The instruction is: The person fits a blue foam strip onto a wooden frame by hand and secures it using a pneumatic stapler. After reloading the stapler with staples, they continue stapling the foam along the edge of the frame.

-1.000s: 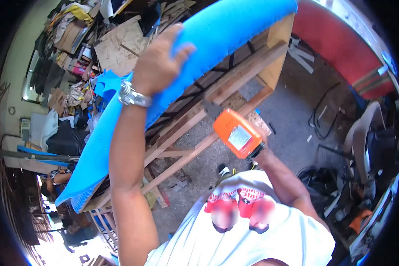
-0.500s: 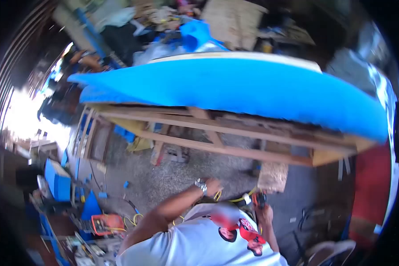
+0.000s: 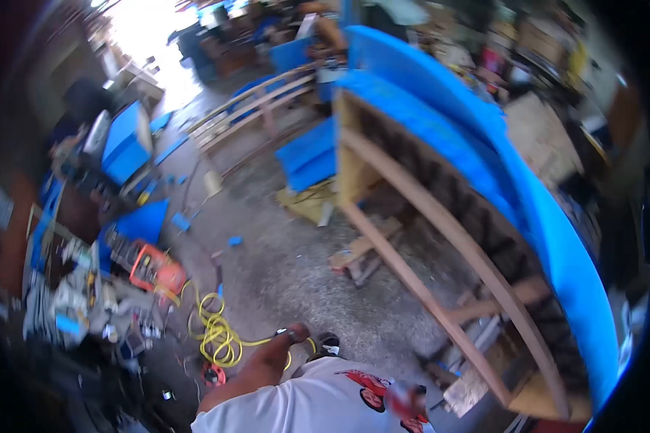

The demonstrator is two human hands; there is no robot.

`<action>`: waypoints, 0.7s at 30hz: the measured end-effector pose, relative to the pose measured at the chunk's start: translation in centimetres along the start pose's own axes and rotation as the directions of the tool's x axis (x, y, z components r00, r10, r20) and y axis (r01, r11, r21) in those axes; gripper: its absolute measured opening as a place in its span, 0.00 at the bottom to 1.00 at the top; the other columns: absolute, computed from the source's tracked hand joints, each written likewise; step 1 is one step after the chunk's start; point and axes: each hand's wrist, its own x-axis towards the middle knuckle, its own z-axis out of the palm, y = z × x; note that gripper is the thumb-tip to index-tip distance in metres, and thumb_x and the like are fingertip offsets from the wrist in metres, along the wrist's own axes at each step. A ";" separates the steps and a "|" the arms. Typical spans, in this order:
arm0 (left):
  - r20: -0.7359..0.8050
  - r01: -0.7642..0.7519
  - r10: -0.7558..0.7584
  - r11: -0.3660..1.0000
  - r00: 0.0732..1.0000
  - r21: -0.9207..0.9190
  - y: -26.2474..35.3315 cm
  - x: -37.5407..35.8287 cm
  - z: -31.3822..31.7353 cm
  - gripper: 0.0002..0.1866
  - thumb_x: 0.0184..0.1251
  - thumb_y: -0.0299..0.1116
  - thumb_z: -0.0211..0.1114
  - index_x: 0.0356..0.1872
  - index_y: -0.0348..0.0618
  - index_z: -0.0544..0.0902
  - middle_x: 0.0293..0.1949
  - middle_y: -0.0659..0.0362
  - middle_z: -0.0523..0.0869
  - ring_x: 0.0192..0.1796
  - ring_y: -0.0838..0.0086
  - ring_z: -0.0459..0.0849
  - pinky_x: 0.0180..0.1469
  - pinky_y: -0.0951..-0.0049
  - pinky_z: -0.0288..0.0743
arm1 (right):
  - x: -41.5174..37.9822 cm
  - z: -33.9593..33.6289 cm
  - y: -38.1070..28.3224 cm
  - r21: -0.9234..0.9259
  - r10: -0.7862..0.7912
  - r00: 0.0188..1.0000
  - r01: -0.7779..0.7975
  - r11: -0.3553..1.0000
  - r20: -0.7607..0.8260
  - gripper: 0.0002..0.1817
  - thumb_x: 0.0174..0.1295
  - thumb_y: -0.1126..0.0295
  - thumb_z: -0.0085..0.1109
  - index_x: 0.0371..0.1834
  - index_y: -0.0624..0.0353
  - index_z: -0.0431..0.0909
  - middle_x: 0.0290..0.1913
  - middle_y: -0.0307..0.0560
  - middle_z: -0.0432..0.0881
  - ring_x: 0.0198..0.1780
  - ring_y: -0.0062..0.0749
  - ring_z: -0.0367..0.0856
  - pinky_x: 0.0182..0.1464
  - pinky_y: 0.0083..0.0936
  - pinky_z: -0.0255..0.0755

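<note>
My left hand (image 3: 296,333), with a watch on its wrist, is low in the middle of the head view. Its fingers are closed round a yellow hose (image 3: 256,342), though blur softens the grip. Loose coils of the hose lie on the floor to the left of the hand. My right hand is out of view. To the right stands a long curved wooden frame (image 3: 419,296), its underside open towards me and blue foam (image 3: 477,159) along its far side.
An orange-red machine (image 3: 157,268) sits on the left near a heap of tools and scraps. Blue foam blocks (image 3: 126,142) and offcuts lie on the floor (image 3: 260,267). Another slatted wooden frame (image 3: 260,108) stands farther back. A dark shoe (image 3: 329,340) shows beside my hand.
My view has swung left, so the blue-foamed frame now slants down the right side. My right hand, earlier on an orange-and-black tool, has left view. More coiled hose shows.
</note>
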 end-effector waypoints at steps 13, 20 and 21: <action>0.042 0.317 -0.377 0.709 0.925 -0.629 -11.4 -6.7 -0.1 0.24 0.73 0.54 0.60 0.60 0.53 0.88 0.63 0.52 0.87 0.65 0.55 0.84 0.69 0.57 0.76 | 11.5 6.7 -21.9 -0.208 -0.014 0.981 0.055 0.977 0.193 0.34 0.53 0.36 0.71 0.47 0.56 0.90 0.41 0.62 0.90 0.50 0.56 0.90 0.51 0.48 0.82; -0.009 0.334 -0.672 0.380 0.741 -0.863 -15.7 -13.8 -4.6 0.23 0.72 0.52 0.63 0.60 0.52 0.88 0.57 0.50 0.90 0.62 0.56 0.87 0.67 0.60 0.77 | 17.2 9.9 -26.4 -0.246 -0.018 0.976 0.073 0.966 0.216 0.34 0.53 0.36 0.70 0.48 0.57 0.90 0.42 0.63 0.90 0.51 0.56 0.90 0.52 0.48 0.82; 0.031 0.331 -0.679 0.318 0.734 -0.888 -16.2 -14.0 -4.4 0.23 0.73 0.51 0.63 0.60 0.51 0.88 0.56 0.49 0.90 0.61 0.58 0.88 0.66 0.62 0.78 | 17.7 9.9 -27.6 -0.274 -0.009 0.973 0.074 0.959 0.229 0.34 0.53 0.37 0.70 0.48 0.57 0.90 0.43 0.63 0.90 0.51 0.57 0.90 0.53 0.48 0.82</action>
